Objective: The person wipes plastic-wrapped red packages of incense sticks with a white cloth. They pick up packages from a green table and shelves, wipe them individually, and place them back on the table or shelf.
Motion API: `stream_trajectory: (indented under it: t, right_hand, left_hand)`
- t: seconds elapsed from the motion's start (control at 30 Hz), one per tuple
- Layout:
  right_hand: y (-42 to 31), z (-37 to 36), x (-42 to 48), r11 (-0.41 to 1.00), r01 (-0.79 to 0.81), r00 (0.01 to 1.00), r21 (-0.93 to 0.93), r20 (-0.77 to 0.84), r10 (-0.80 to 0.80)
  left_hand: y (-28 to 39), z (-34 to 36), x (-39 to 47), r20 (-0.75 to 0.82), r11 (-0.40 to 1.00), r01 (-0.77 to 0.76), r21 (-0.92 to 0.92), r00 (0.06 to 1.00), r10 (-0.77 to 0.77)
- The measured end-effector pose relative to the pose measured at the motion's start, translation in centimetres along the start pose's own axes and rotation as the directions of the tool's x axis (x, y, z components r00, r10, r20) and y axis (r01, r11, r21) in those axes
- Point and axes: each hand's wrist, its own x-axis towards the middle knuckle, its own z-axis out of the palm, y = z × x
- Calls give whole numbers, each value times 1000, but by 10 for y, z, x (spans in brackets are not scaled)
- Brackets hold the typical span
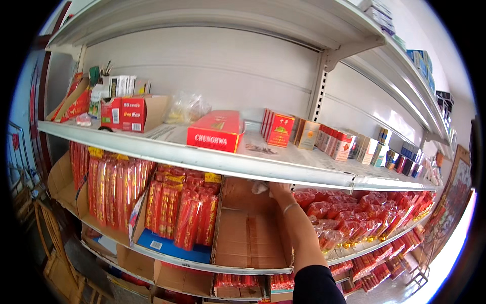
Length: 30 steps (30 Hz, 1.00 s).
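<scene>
My right hand (280,189) reaches under the upper shelf board into the back of an open cardboard box (248,235). A crumpled white cloth (259,187) shows at its fingers, pressed near the box's rear wall. The shelf's front edge (243,163) hides part of the hand. The box has bare brown sides and a strip of tape on its floor. Left of it, red plastic-wrapped packs with gold lettering (190,216) stand in a blue-bottomed carton (163,241). More red wrapped packs (341,216) lie to the right of my forearm. My left hand is out of view.
Above, the shelf holds a red Chunghwa carton (214,131), upright cigarette packs (281,129), an opened red box (123,114) and a clear plastic bag (190,108). Lower shelves carry cardboard trays (184,279). A bamboo chair (62,262) stands at the lower left.
</scene>
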Motion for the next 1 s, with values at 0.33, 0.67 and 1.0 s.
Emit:
stream_trajectory:
  t: [0.33,0.67,1.0]
  right_hand:
    - [39,37,-17,967,74,995,242,-88,-55]
    - [-3,-51,-51,871,175,861,459,357,-361]
    - [22,-119,-176,555,622,705,552,-85,-704]
  left_hand:
    - [91,-14,32,133,977,-67,-205,987,95]
    - [226,-41,50,12,920,-359,-156,931,365]
    - [344,-45,70,-344,636,-757,-151,643,684]
